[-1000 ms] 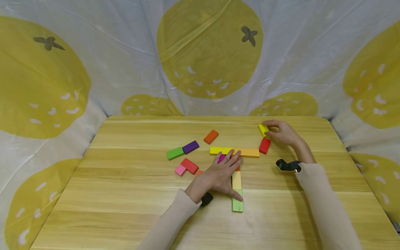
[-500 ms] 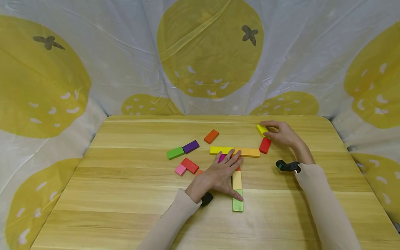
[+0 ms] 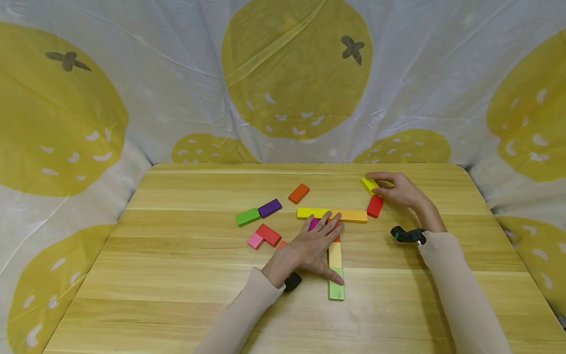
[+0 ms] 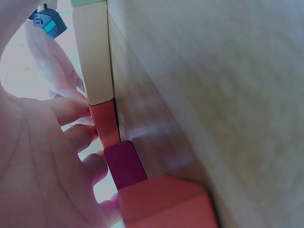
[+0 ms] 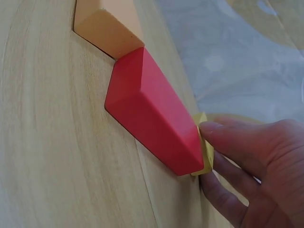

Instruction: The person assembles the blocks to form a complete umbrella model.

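My right hand [image 3: 400, 191] pinches a yellow block [image 3: 368, 186] at the far right of the layout. The near end of that block meets a red block [image 3: 375, 206], which touches the right end of a light orange block [image 3: 349, 216]. In the right wrist view the red block mostly hides the yellow one. My left hand [image 3: 305, 248] lies spread over the middle blocks, fingers extended. Its fingertips reach a second yellow block [image 3: 311, 213], and its thumb is on a light green block [image 3: 336, 291]. Beneath it show a magenta block [image 4: 126, 164] and a cream block [image 3: 335, 255].
On the wooden table [image 3: 177, 295] to the left lie a green block [image 3: 248, 217], a purple block [image 3: 270, 208], a pink block [image 3: 255, 241] and another red block [image 3: 268, 235]. An orange block [image 3: 299, 193] lies farther back. A patterned curtain [image 3: 185, 73] surrounds the table's far sides.
My right hand has shifted the yellow block slightly left, turning it a little against the red block, which moved very slightly. The left hand has stayed in place.
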A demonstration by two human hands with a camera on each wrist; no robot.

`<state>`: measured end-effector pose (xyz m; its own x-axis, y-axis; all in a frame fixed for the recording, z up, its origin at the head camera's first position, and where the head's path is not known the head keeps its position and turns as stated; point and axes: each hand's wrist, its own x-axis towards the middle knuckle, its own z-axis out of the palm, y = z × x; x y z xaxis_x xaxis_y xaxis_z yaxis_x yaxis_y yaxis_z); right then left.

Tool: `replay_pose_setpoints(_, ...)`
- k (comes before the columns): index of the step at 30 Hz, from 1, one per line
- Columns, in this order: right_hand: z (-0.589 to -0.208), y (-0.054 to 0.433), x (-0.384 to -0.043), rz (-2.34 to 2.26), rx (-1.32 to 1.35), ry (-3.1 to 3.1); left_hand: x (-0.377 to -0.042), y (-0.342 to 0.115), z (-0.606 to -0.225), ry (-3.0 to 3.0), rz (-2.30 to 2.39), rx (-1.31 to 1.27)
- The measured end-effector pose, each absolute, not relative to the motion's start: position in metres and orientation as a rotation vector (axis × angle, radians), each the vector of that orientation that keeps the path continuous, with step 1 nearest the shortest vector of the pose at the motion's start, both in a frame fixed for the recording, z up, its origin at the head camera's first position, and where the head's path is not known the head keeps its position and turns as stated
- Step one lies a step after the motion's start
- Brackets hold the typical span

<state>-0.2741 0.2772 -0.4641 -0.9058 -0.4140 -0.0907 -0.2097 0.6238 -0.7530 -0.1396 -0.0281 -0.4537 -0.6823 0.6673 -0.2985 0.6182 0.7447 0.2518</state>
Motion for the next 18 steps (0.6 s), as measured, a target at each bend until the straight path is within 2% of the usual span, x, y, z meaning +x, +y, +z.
replay_pose_setpoints(18,-0.4615,0.2708,-0.2763,-1.122,-0.441,2.619,-0.1393,-0.0283,-0.4538,2.580,0.174,0.998)
